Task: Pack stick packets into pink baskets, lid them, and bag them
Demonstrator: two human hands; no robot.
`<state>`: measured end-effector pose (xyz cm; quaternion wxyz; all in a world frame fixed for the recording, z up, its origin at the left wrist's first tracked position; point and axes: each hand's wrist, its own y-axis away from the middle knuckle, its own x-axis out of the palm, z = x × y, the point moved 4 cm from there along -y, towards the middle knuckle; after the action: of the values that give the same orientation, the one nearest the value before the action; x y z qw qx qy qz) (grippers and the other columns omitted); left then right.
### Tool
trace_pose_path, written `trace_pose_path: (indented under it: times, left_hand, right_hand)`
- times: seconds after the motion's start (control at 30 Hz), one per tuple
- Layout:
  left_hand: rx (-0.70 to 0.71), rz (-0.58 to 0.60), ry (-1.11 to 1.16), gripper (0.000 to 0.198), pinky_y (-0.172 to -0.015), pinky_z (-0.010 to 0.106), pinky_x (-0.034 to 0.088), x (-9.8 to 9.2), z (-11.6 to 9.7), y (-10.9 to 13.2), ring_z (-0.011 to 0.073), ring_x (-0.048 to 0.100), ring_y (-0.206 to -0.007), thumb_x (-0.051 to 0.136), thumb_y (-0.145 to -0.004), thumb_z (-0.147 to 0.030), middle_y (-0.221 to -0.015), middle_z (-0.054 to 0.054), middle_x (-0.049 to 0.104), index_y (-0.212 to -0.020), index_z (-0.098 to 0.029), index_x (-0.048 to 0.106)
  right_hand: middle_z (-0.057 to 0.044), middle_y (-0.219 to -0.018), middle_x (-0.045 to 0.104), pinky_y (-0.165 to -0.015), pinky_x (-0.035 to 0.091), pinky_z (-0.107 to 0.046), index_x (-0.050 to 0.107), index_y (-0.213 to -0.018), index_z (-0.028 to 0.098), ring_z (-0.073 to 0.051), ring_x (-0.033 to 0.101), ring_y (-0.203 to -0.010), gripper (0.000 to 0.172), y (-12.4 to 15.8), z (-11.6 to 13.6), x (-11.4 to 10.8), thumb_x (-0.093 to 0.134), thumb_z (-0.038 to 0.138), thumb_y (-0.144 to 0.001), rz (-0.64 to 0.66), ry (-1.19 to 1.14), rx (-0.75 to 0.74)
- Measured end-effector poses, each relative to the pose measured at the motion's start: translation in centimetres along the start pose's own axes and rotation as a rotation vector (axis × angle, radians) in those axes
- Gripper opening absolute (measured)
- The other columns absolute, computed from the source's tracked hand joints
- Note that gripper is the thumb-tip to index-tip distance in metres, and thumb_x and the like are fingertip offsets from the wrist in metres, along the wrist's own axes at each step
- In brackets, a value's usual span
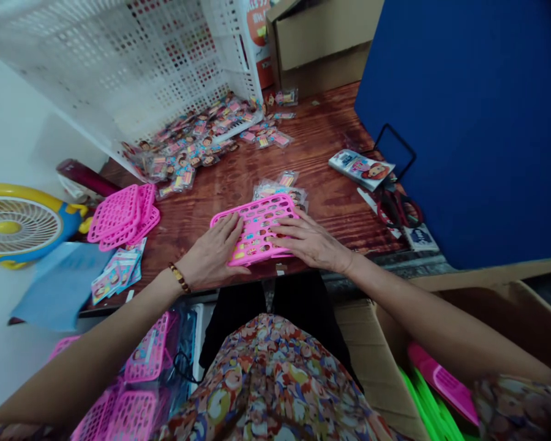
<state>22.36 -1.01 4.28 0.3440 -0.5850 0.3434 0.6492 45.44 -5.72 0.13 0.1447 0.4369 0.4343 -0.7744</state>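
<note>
A pink perforated plastic basket sits at the table's front edge, its holed face up, with small colourful pieces showing through the openings. My left hand holds its left end, fingers over the top and thumb along the front edge. At the right end, my right hand grips it with fingers laid across the holed face. Right behind the basket lie small clear packets, partly hidden by it. Several loose pink perforated panels are stacked to the left, near some printed cards.
A tipped white crate spills many small packets at the back left. Scissors and a printed pack lie right, beside a blue board. A fan stands left. Below right is an open carton with pink and green plastic parts.
</note>
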Motion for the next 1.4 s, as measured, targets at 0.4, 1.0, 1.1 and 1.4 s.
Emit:
trace_pose_path:
  times: [0.4,1.0,1.1,1.4]
  left_hand:
    - [-0.071,-0.004,-0.030,0.096,-0.119,0.055,0.019,0.6,-1.0,-0.1,0.0370,0.006,-0.149,0.040,-0.089,-0.069,-0.159,0.027,0.013,-0.152,-0.003,0.011]
    - [-0.158,-0.038,0.056,0.077,-0.118,0.054,0.017,1.3,-0.6,-0.6,0.0356,0.012,-0.149,0.032,-0.095,-0.061,-0.162,0.019,0.012,-0.156,-0.018,0.009]
    - [-0.166,-0.068,0.051,0.075,-0.118,0.054,0.018,1.3,0.1,-1.0,0.0350,0.013,-0.149,0.032,-0.096,-0.060,-0.161,0.019,0.016,-0.155,-0.017,0.012]
    - [-0.063,-0.047,0.196,0.051,-0.116,0.056,0.026,0.2,2.7,-0.6,0.0285,0.026,-0.145,0.036,-0.099,-0.044,-0.154,0.017,0.032,-0.144,-0.020,0.032]
  right_hand:
    - [-0.005,-0.135,0.060,-0.115,0.026,-0.061,0.058,-0.132,0.029,-0.024,0.043,-0.134,0.041,0.6,-0.5,1.0,0.052,0.017,-0.093,-0.128,-0.002,0.012]
    - [0.005,-0.125,0.066,-0.117,0.024,-0.060,0.064,-0.121,0.041,-0.020,0.048,-0.127,0.035,1.1,-1.1,2.4,0.048,0.021,-0.097,-0.279,-0.108,0.080]
    - [0.002,-0.126,0.066,-0.116,0.026,-0.058,0.064,-0.122,0.038,-0.021,0.047,-0.128,0.039,0.5,-1.2,2.1,0.046,0.016,-0.096,-0.267,-0.102,0.106]
    - [-0.002,-0.128,0.065,-0.117,0.022,-0.056,0.063,-0.124,0.034,-0.022,0.048,-0.124,0.038,-1.7,6.5,5.4,0.051,0.017,-0.093,-0.391,0.076,0.336]
